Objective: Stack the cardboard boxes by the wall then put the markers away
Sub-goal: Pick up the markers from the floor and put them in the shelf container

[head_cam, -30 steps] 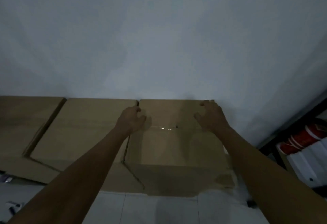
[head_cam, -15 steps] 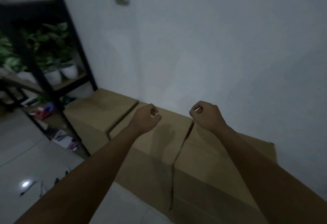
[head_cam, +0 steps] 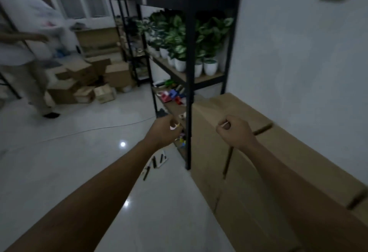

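Note:
Brown cardboard boxes (head_cam: 264, 164) stand in a row along the white wall at the right. My right hand (head_cam: 234, 131) hovers over the front of the nearest boxes, fingers curled shut with nothing in them. To its left my left hand (head_cam: 166, 130) is held out over the floor, also curled shut and empty. Several dark markers (head_cam: 154, 164) lie scattered on the white tiled floor, below my left hand, beside the foot of the shelf.
A black metal shelf (head_cam: 189, 72) with potted plants (head_cam: 180, 38) and small coloured items stands left of the boxes. More cardboard boxes (head_cam: 85, 84) are piled at the back left. A person (head_cam: 23, 62) stands at the far left. A thin cable (head_cam: 89, 130) crosses the floor.
My view has swung left from the wall and boxes to the room. Both hands lifted off the box top and curled shut.

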